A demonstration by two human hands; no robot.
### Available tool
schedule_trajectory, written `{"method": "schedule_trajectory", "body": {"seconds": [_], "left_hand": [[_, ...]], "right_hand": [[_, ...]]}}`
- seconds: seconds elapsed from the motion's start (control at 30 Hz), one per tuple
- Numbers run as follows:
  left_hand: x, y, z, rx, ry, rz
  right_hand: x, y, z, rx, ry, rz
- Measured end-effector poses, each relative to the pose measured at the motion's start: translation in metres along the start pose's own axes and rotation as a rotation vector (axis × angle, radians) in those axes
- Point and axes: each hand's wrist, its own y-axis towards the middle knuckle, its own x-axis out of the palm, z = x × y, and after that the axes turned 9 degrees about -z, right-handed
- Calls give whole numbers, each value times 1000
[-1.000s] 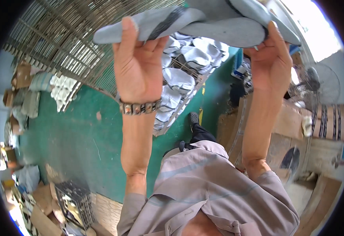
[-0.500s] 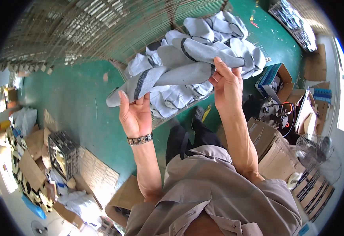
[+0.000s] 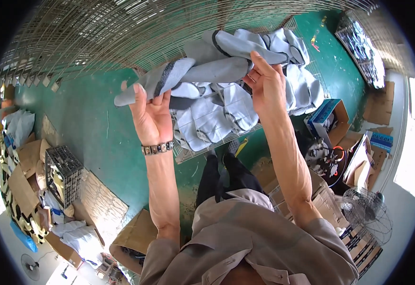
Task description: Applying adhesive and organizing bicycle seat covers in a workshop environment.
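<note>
Two long grey sock-like fabric pieces with dark bands are stretched between my hands; one piece [image 3: 219, 73] lies across the middle and the other [image 3: 245, 45] runs above it to the right. My left hand [image 3: 154, 121], with a bracelet at the wrist, pinches the left end near a dark band, thumb on top and fingers beneath. At the right end my right hand [image 3: 267, 88] grips the fabric between thumb and fingers. Below and beyond them, several similar grey pieces [image 3: 207, 123] lie in a wire mesh basket [image 3: 188, 156]. How the held pieces join is hidden.
Wire mesh panels [image 3: 98, 42] rise along the far side. Right of the basket stand an open blue box [image 3: 324, 116], a machine with hoses [image 3: 326, 159] and a wire fan [image 3: 366, 209]. To the left are a black crate [image 3: 65, 173] and cardboard boxes [image 3: 133, 242].
My hands and the held fabric have moved up and to the left in view. More of the grey pieces in the basket now show beneath them. Both grips stay closed.
</note>
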Motion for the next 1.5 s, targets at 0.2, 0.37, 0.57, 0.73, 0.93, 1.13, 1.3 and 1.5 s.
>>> {"method": "schedule_trajectory", "body": {"seconds": [0.2,0.37,0.57,0.73,0.93,1.13,1.3,1.5], "left_hand": [[-64,-36,-45,152,110,42],[-231,-90,-165,-112,-4,337],[-379,-123,-278,-596,161,779],[-395,-148,-266,-676,273,785],[-391,-137,-266,-718,307,754],[-405,-140,-265,-763,308,702],[-430,-149,-250,-765,332,732],[-403,-139,-248,-1068,336,519]], "right_hand": [[-34,1,74,92,2,48],[-150,-10,233,221,-161,240],[-313,3,384,876,-299,510],[-296,-24,375,855,-631,451],[-261,-34,390,735,-1105,519],[-289,-47,390,552,-195,867],[-171,-99,411,301,-958,-224],[-235,-60,511,110,-1485,-764]]}}
